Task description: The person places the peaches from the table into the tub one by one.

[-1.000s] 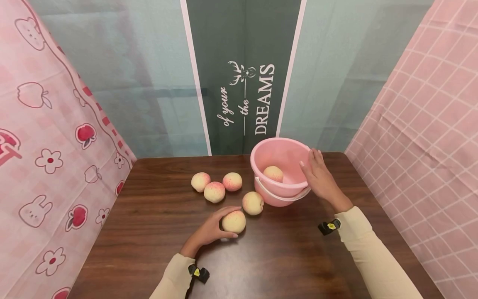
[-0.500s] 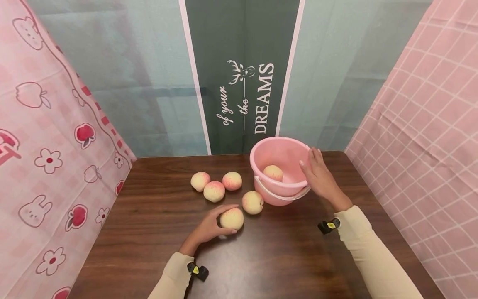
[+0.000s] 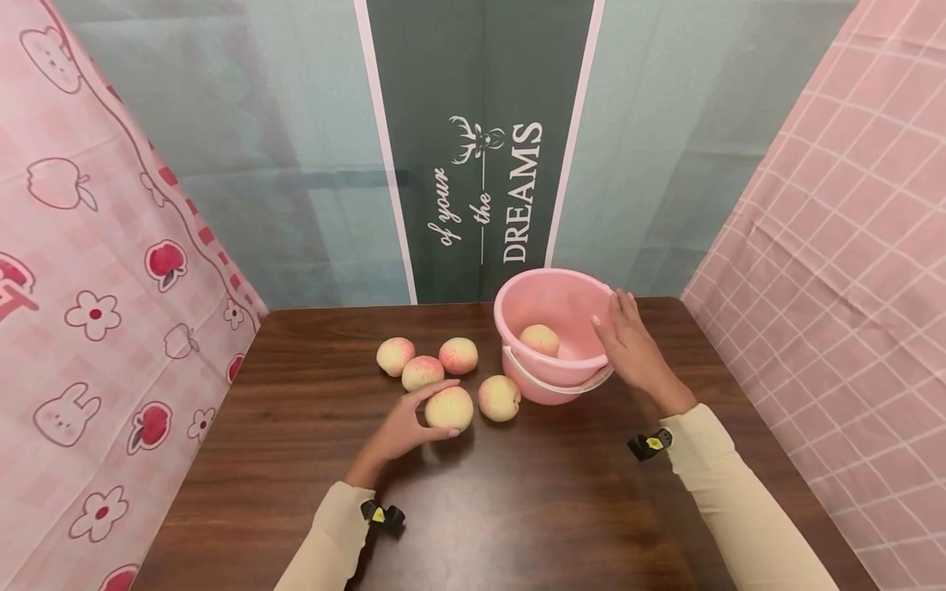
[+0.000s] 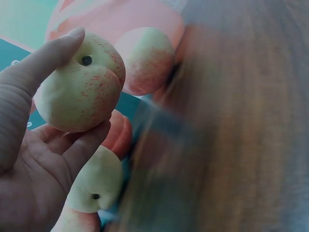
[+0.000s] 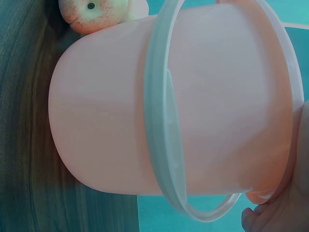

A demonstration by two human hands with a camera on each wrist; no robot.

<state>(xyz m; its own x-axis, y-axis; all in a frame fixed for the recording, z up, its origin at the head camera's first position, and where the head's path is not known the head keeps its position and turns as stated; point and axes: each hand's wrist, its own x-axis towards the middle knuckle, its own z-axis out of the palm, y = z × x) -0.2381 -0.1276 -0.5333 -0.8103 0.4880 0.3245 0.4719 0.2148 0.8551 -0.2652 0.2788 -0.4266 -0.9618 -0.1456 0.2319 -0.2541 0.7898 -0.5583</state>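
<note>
L hand [image 3: 402,427] grips a peach [image 3: 451,410] btwn thumb & fingers just above the tbl [image 3: 517,509], nr the bucket [image 3: 569,308], where R hand [image 3: 634,351] rests, fingers straight, prob. steadying it.

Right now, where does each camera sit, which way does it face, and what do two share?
Head: on the person's head, facing forward and down at the table, peaches and bucket; left hand, right hand and sleeves show.
Left wrist: on that wrist, facing the held peach; left hand partly shows.
Right wrist: on that wrist, facing the bucket's side and handle; right hand partly shows.
Head and left wrist share the held peach.
</note>
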